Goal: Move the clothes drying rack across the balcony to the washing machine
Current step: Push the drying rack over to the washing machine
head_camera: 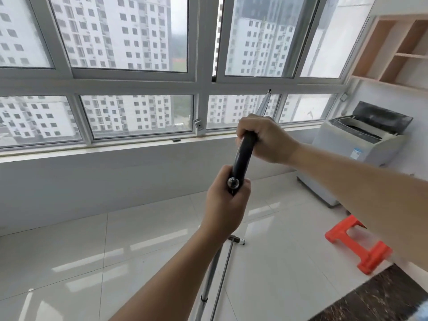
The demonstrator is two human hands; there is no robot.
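Note:
The clothes drying rack [242, 156] shows as a black top bar running away from me toward the window, with a silver rod end poking out beyond my far hand. My left hand [228, 200] is closed around the near end of the bar, by its round chrome knob. My right hand [264, 137] grips the bar farther along. The rack's silver upright and base rod drop to the floor below my left forearm. The grey top-loading washing machine [356, 149] stands in the right corner with its dark lid raised.
An orange plastic stool [359, 244] sits on the glossy white tile floor right of the rack's base, in front of the washing machine. A low wall and big windows run along the far side. Wooden shelves [393, 47] hang above the machine. Dark stone threshold at lower right.

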